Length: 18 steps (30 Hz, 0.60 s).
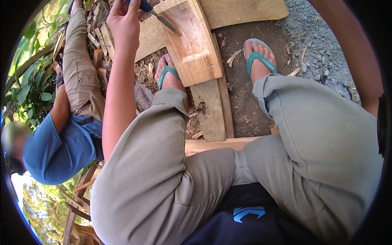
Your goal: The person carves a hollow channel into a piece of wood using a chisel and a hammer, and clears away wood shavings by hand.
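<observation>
My left hand (123, 13) is closed around the blue handle of a chisel (166, 25) at the top of the view, partly cut off by the edge. The steel blade slants down to the right, its tip at the inside of a hollowed wooden block (201, 70). This pale block has a rectangular recess with rough, carved walls and lies tilted between my feet, on top of planks. My right forearm (354, 45) rises along the right rim; its hand is out of view.
Planks (209, 110) lie under the block, and a wide board (245, 11) extends behind it. Wood chips (192, 127) litter the soil. Grey gravel (316, 49) lies at right. My sandalled feet (261, 61) flank the block. A person in a blue shirt (65, 149) sits close at left, near leafy plants.
</observation>
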Motion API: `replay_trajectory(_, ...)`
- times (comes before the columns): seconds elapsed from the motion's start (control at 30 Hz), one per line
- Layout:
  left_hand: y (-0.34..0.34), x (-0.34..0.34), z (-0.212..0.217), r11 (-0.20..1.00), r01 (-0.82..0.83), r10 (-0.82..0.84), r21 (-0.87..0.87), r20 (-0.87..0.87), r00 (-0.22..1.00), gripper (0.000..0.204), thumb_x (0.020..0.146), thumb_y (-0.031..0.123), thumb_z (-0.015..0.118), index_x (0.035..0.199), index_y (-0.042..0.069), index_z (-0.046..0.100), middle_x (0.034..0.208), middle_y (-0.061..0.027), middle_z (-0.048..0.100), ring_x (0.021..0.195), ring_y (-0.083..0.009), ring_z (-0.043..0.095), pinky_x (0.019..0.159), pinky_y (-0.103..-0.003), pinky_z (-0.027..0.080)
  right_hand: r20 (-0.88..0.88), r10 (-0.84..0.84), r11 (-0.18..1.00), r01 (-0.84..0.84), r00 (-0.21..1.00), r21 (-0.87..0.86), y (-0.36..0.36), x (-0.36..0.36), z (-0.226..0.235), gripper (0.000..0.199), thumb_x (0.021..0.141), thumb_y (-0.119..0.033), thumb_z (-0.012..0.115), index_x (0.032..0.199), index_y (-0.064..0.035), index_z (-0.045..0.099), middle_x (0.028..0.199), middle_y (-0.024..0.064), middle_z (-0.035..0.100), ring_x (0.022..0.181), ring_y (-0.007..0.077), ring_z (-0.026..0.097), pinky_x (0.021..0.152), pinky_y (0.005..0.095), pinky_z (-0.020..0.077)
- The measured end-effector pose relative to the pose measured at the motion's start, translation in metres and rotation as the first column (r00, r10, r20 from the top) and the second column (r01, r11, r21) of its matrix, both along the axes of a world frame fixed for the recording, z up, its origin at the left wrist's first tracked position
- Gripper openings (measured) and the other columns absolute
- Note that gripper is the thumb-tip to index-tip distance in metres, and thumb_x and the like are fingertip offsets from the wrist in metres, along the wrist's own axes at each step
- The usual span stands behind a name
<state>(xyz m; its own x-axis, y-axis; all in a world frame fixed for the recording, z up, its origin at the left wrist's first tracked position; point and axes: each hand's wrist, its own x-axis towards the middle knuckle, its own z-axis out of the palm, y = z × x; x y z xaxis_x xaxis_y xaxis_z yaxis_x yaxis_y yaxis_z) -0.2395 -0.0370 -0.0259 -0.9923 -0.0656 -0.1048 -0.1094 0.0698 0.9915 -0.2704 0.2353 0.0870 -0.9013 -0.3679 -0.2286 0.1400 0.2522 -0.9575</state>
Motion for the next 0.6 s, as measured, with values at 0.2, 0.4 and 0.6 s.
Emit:
replay_trajectory(0.2, -0.007, -0.005, -0.006, 0.996, 0.07, -0.07, -0.056, 0.005, 0.998, 0.023, 0.103, 0.017, 0.066, 0.12, 0.002, 0.067, 0.09, -0.0008, 0.072, 0.069, -0.004, 0.061, 0.059, -0.019, 0.048, 0.343, -0.019, 1.0, 0.017, 0.939, 0.009, 0.032, 0.004, -0.034, 0.012, 0.1, -0.018, 0.063, 0.1, -0.0076, 0.055, 0.073, -0.0052, 0.05, 0.05, 0.0005, 0.039, 0.038, 0.0187, 0.0326)
replay_trajectory(0.4, -0.002, -0.013, -0.005, 0.996, 0.054, -0.052, -0.073, 0.025, 0.998, 0.02, 0.103, 0.016, 0.066, 0.116, 0.001, 0.067, 0.09, -0.0025, 0.073, 0.067, -0.005, 0.061, 0.055, -0.021, 0.047, 0.197, 0.119, 0.96, -0.164, 0.973, 0.226, 0.036, 0.005, -0.031, 0.013, 0.093, -0.018, 0.065, 0.098, -0.0051, 0.063, 0.064, -0.0039, 0.049, 0.048, 0.006, 0.046, 0.041, 0.0258, 0.0367)
replay_trajectory(0.6, 0.0, -0.025, -0.024, 0.988, 0.103, -0.097, -0.113, 0.056, 0.994, 0.015, 0.103, 0.014, 0.066, 0.112, 0.002, 0.067, 0.09, -0.0042, 0.075, 0.066, -0.0061, 0.063, 0.053, -0.02, 0.045, -0.327, 0.497, 0.758, -0.219, 0.803, 0.614, 0.027, -0.065, -0.019, 0.033, 0.087, -0.018, 0.068, 0.113, 0.0004, 0.07, 0.065, 0.0033, 0.057, 0.061, 0.0123, 0.054, 0.056, 0.0327, 0.0449)
